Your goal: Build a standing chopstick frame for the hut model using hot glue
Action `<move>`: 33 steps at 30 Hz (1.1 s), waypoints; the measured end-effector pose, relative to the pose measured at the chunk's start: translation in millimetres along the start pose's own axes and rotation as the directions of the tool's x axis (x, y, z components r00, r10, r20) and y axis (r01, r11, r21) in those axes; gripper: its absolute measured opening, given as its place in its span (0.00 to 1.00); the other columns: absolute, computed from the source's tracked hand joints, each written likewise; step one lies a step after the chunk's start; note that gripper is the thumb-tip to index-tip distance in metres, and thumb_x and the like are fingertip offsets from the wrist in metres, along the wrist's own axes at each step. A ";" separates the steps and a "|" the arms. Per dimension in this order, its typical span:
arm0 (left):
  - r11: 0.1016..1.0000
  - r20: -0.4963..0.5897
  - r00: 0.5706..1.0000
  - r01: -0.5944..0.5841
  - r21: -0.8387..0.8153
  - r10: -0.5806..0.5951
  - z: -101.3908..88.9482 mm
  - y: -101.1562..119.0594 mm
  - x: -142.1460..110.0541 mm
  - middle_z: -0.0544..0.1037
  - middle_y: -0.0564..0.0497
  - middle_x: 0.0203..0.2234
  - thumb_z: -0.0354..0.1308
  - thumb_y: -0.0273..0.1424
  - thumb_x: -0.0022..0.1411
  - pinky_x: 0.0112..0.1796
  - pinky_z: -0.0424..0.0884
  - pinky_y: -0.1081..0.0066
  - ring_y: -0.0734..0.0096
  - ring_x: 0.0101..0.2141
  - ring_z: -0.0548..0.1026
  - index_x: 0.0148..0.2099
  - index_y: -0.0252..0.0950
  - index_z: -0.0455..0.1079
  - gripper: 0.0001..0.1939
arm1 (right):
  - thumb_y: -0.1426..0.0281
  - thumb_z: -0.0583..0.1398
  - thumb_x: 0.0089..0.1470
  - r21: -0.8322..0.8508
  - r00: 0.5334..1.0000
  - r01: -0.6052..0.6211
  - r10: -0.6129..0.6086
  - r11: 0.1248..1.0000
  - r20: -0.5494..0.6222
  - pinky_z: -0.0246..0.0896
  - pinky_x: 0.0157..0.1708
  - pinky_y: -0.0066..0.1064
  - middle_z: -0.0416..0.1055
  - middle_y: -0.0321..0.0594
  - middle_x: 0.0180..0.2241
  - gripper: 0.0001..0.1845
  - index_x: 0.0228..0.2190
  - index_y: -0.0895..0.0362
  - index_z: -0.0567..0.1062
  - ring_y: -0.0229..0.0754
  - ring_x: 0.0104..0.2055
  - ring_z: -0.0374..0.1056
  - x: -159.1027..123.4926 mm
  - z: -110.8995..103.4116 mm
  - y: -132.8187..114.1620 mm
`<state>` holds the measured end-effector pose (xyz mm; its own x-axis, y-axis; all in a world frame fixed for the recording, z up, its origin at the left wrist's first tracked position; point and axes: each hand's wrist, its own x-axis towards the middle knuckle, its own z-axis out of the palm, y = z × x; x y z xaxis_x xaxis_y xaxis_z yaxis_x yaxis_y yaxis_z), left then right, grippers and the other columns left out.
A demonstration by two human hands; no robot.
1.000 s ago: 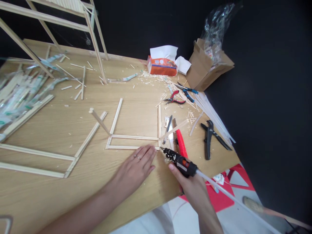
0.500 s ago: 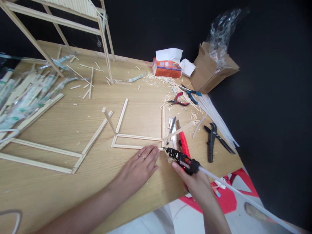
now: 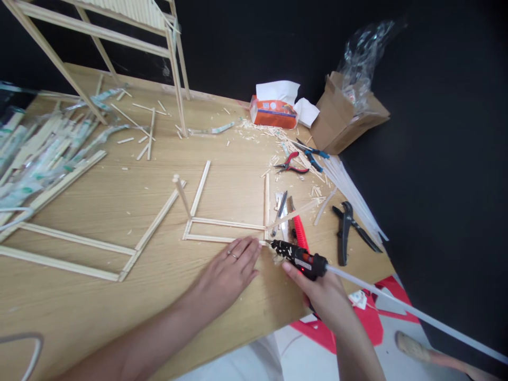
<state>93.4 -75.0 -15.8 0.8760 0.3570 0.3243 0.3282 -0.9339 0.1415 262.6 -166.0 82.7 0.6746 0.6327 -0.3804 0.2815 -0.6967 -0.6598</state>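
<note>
While its nozzle points left and slightly toward the far side, the black glue gun (image 3: pixel 296 257) has its barrel's long axis running from there back to the right and nearer. A pale glue stick (image 3: pixel 357 282) comes out of its rear and carries that line on toward the near right. The nozzle tip is at the near right corner of a light wooden stick frame (image 3: pixel 226 223), touching or just beside it; which of the two cannot be told.

The right hand (image 3: pixel 319 293) is clamped on the gun's handle, below and to the right of the barrel, the thumb lying up along the side; the forearm reaches in from the near right. The left hand (image 3: pixel 238 259) lies palm down, its fingers together and outstretched over the right end of the frame's near rail, not curled round it, with the forearm slanting in from the near left.

The frame lies on the wooden table (image 3: pixel 138 299), its two side rails running away to the far side. One stick rises from its left part, and another slants up to the right. Beyond the gun lies a red-handled tool (image 3: pixel 300 234).
</note>
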 end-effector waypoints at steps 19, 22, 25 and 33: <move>1.000 0.007 1.000 0.010 -0.016 -0.010 -0.9 1.2 -0.8 0.67 0.41 0.59 0.47 0.32 0.69 0.58 0.59 0.61 0.57 0.59 0.64 0.62 0.24 0.60 0.23 | 0.53 0.61 0.45 -0.083 0.992 -0.011 0.021 0.997 0.125 0.51 0.13 0.26 0.65 0.31 0.14 0.18 0.21 0.55 0.77 0.34 0.13 0.54 9.9 -7.3 -9.2; 1.000 0.018 1.000 0.024 -0.016 -0.024 0.7 1.7 -1.0 0.68 0.42 0.59 0.46 0.32 0.70 0.58 0.58 0.62 0.58 0.59 0.63 0.62 0.25 0.59 0.23 | 0.53 0.62 0.45 -0.106 0.993 -0.012 0.024 0.994 0.118 0.50 0.13 0.27 0.65 0.31 0.13 0.19 0.20 0.56 0.75 0.34 0.12 0.53 10.0 -7.9 -9.7; 0.999 0.027 0.999 0.040 -0.018 -0.040 1.9 2.1 -0.4 0.68 0.43 0.59 0.46 0.33 0.70 0.60 0.55 0.63 0.59 0.59 0.63 0.62 0.26 0.59 0.23 | 0.51 0.62 0.43 -0.117 0.994 -0.037 0.048 0.992 0.095 0.50 0.14 0.27 0.62 0.30 0.11 0.20 0.20 0.56 0.74 0.34 0.12 0.53 6.5 -8.0 -10.8; 0.988 0.010 0.994 0.106 0.115 -0.108 -21.0 12.1 -24.4 0.59 0.41 0.64 0.47 0.31 0.68 0.61 0.52 0.62 0.57 0.63 0.56 0.64 0.26 0.56 0.25 | 0.47 0.60 0.44 -0.049 0.999 0.017 -0.015 0.999 0.045 0.52 0.14 0.29 0.55 0.29 0.08 0.22 0.25 0.54 0.76 0.38 0.12 0.55 -26.8 8.4 -31.6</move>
<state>68.6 -94.6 -2.4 0.8388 0.4557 0.2979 0.4581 -0.8864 0.0663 229.9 -158.1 108.3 0.6388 0.6576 -0.3994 0.3259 -0.7015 -0.6337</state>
